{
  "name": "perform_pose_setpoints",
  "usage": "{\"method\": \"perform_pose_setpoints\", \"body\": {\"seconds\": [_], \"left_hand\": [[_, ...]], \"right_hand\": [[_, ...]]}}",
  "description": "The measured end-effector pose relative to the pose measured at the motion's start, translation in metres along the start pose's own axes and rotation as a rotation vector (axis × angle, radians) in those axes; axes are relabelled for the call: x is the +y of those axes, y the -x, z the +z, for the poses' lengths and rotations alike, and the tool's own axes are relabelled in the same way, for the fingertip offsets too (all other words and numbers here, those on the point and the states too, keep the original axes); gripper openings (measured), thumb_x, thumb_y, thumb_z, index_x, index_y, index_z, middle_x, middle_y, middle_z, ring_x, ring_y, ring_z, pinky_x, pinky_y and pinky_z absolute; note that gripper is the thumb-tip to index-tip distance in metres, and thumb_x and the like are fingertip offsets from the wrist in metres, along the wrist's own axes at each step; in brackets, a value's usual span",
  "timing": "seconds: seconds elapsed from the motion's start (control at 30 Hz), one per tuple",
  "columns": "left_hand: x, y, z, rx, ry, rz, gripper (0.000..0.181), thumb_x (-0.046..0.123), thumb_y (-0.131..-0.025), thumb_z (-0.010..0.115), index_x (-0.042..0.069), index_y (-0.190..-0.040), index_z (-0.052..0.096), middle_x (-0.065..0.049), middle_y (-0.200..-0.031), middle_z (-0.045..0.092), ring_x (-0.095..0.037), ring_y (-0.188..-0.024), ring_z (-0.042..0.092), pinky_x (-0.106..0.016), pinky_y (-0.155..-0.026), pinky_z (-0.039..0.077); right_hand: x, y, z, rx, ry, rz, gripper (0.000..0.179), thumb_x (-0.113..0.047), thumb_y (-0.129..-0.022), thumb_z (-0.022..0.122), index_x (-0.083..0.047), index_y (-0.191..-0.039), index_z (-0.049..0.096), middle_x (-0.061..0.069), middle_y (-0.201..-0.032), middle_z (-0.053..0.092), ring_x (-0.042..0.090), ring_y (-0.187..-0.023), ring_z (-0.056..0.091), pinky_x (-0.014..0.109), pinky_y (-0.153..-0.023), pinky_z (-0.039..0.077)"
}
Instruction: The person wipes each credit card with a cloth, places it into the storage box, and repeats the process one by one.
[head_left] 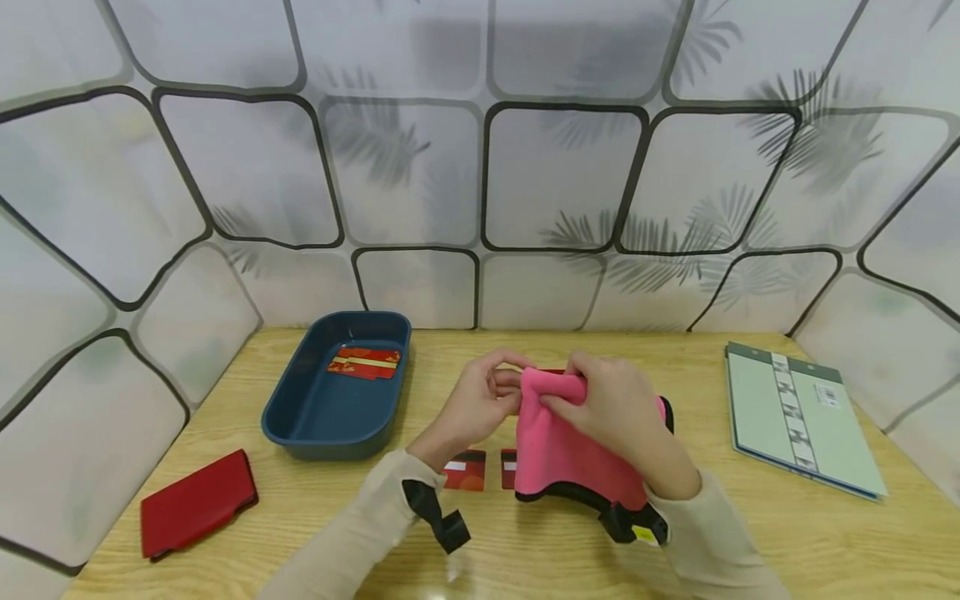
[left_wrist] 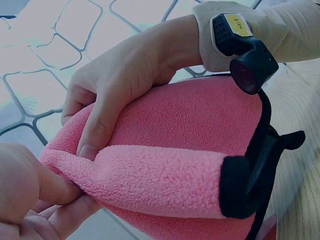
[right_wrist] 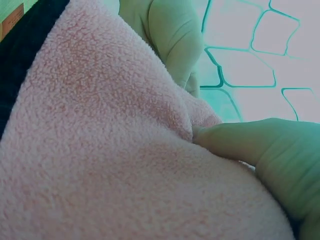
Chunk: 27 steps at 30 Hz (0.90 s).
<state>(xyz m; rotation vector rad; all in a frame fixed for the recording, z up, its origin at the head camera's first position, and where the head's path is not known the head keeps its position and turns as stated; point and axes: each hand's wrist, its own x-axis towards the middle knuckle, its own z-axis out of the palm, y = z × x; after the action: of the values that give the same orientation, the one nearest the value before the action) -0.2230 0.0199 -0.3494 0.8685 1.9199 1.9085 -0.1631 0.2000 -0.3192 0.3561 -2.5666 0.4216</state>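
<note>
A pink fleece cloth (head_left: 558, 450) with black edging is held up off the table between both hands, its upper part folded over. My left hand (head_left: 483, 404) pinches the cloth's left upper edge between thumb and fingers; in the left wrist view that hand (left_wrist: 45, 200) is at lower left. From the other side, my right hand (head_left: 615, 404) grips the folded top, its thumb (right_wrist: 230, 142) pressing into the fleece. The right hand's other fingers are partly hidden by the cloth. Two red cards (head_left: 465, 469) lie on the table, one partly covered by the cloth.
A dark blue tray (head_left: 273, 421) with red-and-gold cards (head_left: 365, 363) stands at the left. Nearer lies a red wallet (head_left: 198, 504). On the right is a pale green notebook (head_left: 832, 425) with a patterned band. A patterned curtain (head_left: 562, 179) encloses the wooden table (head_left: 690, 367).
</note>
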Motion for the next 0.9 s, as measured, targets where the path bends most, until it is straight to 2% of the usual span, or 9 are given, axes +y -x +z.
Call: {"method": "perform_pose_setpoints", "body": {"seconds": [0.23, 0.53, 0.7, 0.9], "left_hand": [[0.001, 0.0, -0.001, 0.011, -0.003, -0.01, 0.032, -0.014, -0.09, 0.05, -0.004, -0.119, 0.053, -0.028, -0.108, 0.066, -0.019, -0.088, 0.069, -0.037, -0.079, 0.059], [0.002, -0.001, -0.003, 0.033, 0.012, -0.038, 0.034, -0.016, -0.089, 0.052, -0.004, -0.121, 0.053, -0.029, -0.106, 0.066, -0.016, -0.083, 0.068, -0.037, -0.078, 0.059], [0.005, -0.002, -0.005, 0.071, -0.023, -0.065, 0.034, -0.014, -0.088, 0.056, -0.003, -0.12, 0.055, -0.024, -0.099, 0.066, -0.014, -0.08, 0.065, -0.034, -0.075, 0.059], [0.003, -0.003, -0.009, 0.111, -0.035, -0.069, 0.034, -0.015, -0.086, 0.057, -0.003, -0.118, 0.056, -0.015, -0.089, 0.064, -0.014, -0.075, 0.062, -0.032, -0.071, 0.059]], "right_hand": [[0.0, -0.002, -0.003, -0.032, -0.011, 0.062, 0.037, -0.03, -0.071, 0.085, -0.013, -0.072, 0.051, -0.003, -0.053, 0.04, 0.012, -0.049, 0.037, 0.025, -0.045, 0.028], [0.006, -0.003, -0.008, -0.06, -0.002, 0.103, 0.035, -0.03, -0.071, 0.084, -0.013, -0.073, 0.053, -0.003, -0.053, 0.042, 0.013, -0.05, 0.039, 0.025, -0.045, 0.029], [0.01, -0.002, -0.012, -0.079, -0.005, 0.137, 0.033, -0.03, -0.074, 0.082, -0.013, -0.076, 0.055, -0.002, -0.054, 0.042, 0.014, -0.05, 0.04, 0.025, -0.046, 0.029], [0.017, -0.003, -0.015, -0.097, 0.009, 0.171, 0.032, -0.032, -0.076, 0.081, -0.012, -0.077, 0.055, -0.001, -0.055, 0.042, 0.015, -0.051, 0.041, 0.026, -0.047, 0.029]]}}
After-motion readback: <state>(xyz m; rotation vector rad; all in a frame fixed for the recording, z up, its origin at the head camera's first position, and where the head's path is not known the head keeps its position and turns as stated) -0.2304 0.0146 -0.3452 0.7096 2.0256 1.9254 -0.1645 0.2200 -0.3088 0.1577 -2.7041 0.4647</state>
